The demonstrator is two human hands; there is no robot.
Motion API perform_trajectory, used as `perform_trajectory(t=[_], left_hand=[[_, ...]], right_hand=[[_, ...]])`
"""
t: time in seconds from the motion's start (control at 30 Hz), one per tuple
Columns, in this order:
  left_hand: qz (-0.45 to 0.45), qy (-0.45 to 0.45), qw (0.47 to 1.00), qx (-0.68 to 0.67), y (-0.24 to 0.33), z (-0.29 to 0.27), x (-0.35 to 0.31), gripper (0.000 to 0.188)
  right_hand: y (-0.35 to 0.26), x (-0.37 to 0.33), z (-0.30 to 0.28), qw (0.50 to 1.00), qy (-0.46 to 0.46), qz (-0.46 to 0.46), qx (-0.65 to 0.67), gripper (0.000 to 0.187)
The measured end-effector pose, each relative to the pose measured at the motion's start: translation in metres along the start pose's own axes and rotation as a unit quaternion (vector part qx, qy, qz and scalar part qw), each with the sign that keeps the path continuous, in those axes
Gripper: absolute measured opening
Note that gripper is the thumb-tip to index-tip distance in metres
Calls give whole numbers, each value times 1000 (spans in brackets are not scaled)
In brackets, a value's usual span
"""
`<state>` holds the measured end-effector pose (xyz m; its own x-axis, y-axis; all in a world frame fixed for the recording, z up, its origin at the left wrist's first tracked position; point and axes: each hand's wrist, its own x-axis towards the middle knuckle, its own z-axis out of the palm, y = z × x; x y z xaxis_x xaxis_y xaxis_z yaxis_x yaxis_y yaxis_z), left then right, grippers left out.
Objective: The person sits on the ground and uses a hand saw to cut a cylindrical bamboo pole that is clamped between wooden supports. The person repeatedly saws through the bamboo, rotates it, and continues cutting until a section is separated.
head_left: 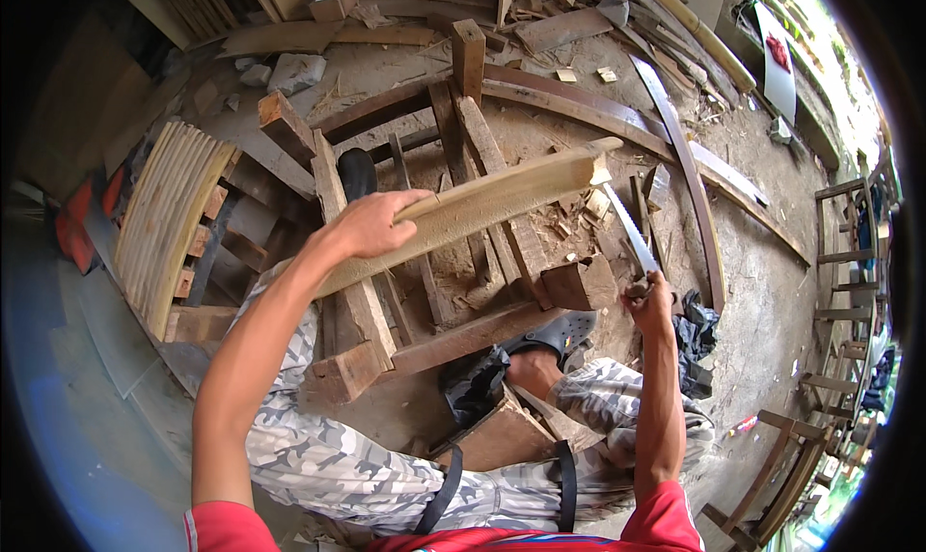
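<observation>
A long pale wooden plank (492, 205) lies slantwise across a dark timber frame (473, 340) made of thick beams. My left hand (371, 226) presses on the plank's left part, its fingers curled over the upper edge. In my right hand (649, 299) is the handle of a handsaw, fingers wrapped round it. The handsaw's (632, 229) narrow blade points up and away from me, its tip close to the plank's right end. Whether the teeth touch the wood, I cannot tell.
A slatted wooden piece (174, 229) stands at the left. Long boards (690, 180) lie on the floor to the right, with wood scraps (569, 31) at the back. My shod foot (550, 335) rests beside the frame. Wooden stools (772, 475) line the right side.
</observation>
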<state>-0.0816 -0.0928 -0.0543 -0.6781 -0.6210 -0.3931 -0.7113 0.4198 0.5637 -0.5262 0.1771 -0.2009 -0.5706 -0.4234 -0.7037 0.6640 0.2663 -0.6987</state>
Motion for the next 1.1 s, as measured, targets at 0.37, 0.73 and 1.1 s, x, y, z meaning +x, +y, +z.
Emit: perform_trajectory(t=[0.37,0.73,1.1], left_hand=[[3,55,992,115,4,-6,5,58],[-43,200,973,103,-21,23,22,53],[-78,257,957,113,-20,36,28,73]], right_hand=[[-19,-172,-21,981,-172,-68,52,67],[9,-261,-14,962,-173,-210,32,67],[53,-294,6,949,-186,-216,-136,33]])
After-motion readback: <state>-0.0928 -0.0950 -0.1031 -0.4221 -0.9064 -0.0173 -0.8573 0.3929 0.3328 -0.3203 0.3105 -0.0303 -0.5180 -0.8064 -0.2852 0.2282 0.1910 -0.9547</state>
